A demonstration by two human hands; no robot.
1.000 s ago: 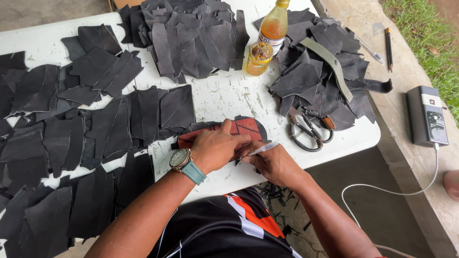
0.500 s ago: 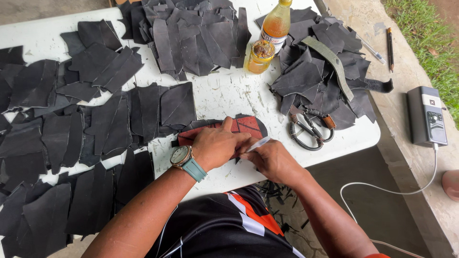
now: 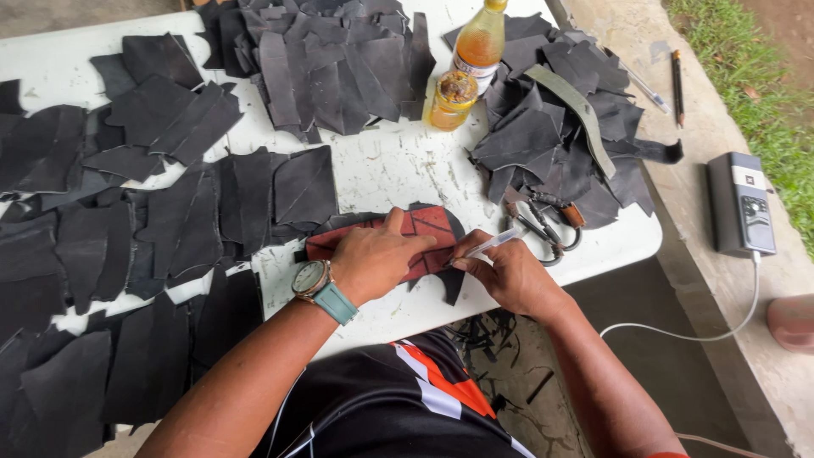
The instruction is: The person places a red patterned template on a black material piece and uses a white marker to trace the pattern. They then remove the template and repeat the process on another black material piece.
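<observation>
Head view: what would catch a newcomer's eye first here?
Dark leather pieces cover most of the white table. At its near edge, the left hand presses a red template flat while the right hand holds a white pen against the template's edge. Behind them stand an amber bottle and jar, with scissors to the right.

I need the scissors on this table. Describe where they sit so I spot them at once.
Start at the white table and go to its right end, where a heap of dark leather scraps lies. The scissors rest at the near edge of that heap, just beyond the right hand holding a pen. They are the only metal tool there, with looped handles and a brown grip.
</observation>
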